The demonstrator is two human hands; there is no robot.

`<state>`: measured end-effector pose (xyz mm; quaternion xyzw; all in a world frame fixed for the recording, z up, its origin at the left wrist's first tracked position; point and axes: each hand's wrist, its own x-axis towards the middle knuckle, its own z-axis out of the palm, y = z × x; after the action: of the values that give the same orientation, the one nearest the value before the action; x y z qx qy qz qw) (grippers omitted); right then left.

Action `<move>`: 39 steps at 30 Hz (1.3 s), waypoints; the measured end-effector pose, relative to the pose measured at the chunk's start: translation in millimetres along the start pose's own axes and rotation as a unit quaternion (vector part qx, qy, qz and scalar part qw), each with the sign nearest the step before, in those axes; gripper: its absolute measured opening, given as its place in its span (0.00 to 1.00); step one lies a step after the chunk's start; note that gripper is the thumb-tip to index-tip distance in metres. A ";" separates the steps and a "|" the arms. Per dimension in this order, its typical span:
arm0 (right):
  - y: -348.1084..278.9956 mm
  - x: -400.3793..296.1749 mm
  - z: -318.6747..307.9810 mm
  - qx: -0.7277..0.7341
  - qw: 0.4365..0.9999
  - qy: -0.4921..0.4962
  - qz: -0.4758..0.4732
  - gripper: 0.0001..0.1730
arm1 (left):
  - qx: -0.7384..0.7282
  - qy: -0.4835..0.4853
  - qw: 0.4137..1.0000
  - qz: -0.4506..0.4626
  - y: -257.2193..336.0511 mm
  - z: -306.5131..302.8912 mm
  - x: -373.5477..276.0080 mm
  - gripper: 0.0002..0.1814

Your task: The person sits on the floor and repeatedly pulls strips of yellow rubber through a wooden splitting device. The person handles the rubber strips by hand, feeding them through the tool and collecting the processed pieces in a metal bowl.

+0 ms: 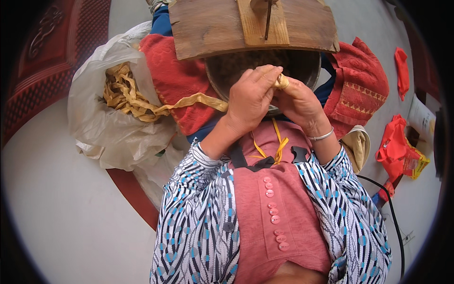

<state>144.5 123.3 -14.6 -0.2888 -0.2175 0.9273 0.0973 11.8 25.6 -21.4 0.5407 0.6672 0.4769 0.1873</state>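
My left hand holds a tan, flat, crinkled fibre strip, which runs into it from the left. My right hand meets it over a dark round metal pot, its fingertips mostly hidden. A pale yellow wrapping shows at the right thumb; whether it is part of the strip, I cannot tell. The strip leads back to a tangled heap of strips in a whitish plastic bag at my left. What lies in the pot is dark and blurred.
A wooden board with a nailed cross-piece and a metal spike covers the pot's far side. Red towels drape my knees. Red plastic bags and a black cable are at the right. Carved red wood furniture stands left.
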 end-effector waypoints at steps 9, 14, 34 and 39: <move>-18.8 2.7 7.6 -0.395 0.874 0.111 -0.260 0.08 | -0.011 -0.032 0.997 -0.069 39.4 -11.9 31.5 0.14; -23.9 5.8 11.8 -0.567 0.713 0.131 -0.392 0.06 | 0.055 0.028 0.994 -0.092 25.7 8.1 39.6 0.09; -81.7 21.5 14.0 -0.455 0.856 0.052 -0.241 0.13 | 0.200 0.012 0.977 0.073 16.5 -31.7 31.0 0.08; -86.4 17.6 20.0 -0.474 0.878 -0.024 -0.072 0.08 | 0.051 -0.043 0.998 -0.008 8.9 -31.1 38.7 0.06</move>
<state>123.3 198.4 31.2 -0.2617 -0.6529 0.7107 0.0097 -20.6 46.6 11.1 0.5647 0.6861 0.4167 0.1918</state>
